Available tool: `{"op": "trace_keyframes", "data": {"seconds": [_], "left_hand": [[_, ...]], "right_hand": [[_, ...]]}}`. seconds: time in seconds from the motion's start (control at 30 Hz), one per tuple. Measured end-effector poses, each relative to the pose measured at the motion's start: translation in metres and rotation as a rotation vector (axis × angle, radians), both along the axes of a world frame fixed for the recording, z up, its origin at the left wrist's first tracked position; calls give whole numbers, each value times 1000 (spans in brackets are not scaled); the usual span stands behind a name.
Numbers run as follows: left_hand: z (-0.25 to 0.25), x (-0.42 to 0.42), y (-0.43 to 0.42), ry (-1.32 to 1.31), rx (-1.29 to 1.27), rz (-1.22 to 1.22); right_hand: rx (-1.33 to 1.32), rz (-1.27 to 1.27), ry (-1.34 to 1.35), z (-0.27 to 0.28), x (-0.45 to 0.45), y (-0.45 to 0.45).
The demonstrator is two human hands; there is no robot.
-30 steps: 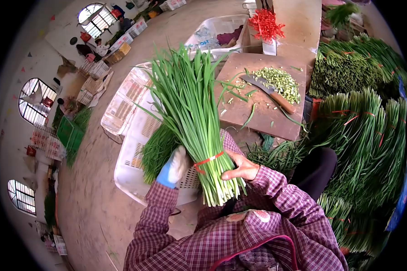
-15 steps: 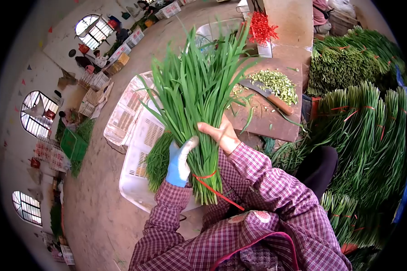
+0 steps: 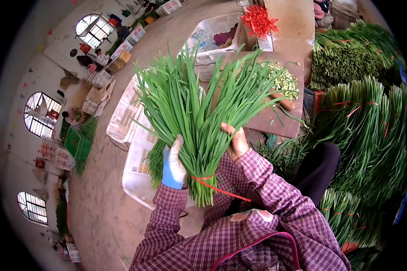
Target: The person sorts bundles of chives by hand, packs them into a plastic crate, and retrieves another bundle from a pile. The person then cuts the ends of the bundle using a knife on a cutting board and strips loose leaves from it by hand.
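A bundle of long green leafy stalks [image 3: 199, 131] stands upright between my hands, its leaves fanned apart at the top. A red tie [image 3: 203, 178] circles it near the cut ends, with one tail hanging to the right. My left hand [image 3: 174, 162], in a white and blue glove, grips the bundle's left side just above the tie. My bare right hand [image 3: 236, 141] is closed round stalks on the right side, a little higher. Leaves partly cover the board [image 3: 276, 122], its chopped pieces [image 3: 285, 81] and the knife's wooden handle [image 3: 283, 103].
A white crate [image 3: 138, 180] with more greens lies behind my left hand. Another white crate [image 3: 235, 22] and red ties [image 3: 259, 21] are at the back. Tied bundles [image 3: 362, 131] are heaped at the right. People sit far off at the upper left.
The bundle's top has spread into a wide fan. My right hand has gone from the cut ends up to the stalks' right side. The tie's tail now hangs out to the right.
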State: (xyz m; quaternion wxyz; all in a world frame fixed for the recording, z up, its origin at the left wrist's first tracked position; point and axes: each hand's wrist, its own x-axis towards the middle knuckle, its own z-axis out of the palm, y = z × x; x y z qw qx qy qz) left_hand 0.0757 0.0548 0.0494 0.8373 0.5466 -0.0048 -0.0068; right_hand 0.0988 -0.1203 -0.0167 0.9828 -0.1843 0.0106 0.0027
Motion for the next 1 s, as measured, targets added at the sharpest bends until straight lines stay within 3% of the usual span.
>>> {"op": "trace_keyframes", "data": {"seconds": [0.23,0.3,0.37,0.5,0.57,0.77,0.83,1.0], "left_hand": [[5,-4,-15,-57,237,46],[5,-4,-19,-110,326,53],[13,-4,-30,-97,287,63],[18,-12,-50,-108,348,47],[20,-18,-54,-87,325,54],[2,-13,-29,52,283,-90],[-8,-11,-25,68,112,80],[-1,-14,-31,96,141,74]], "right_hand": [[-12,133,-65,-8,-2,-10],[-156,81,-83,-13,-9,-8],[-517,-37,-256,-8,-15,-10],[-495,-75,-212,3,-22,1],[-624,-165,-186,10,-24,-1],[-307,-24,-12,-28,-15,-7],[-333,-36,-9,-44,-12,-7],[-217,92,-47,-54,-7,-6]]}}
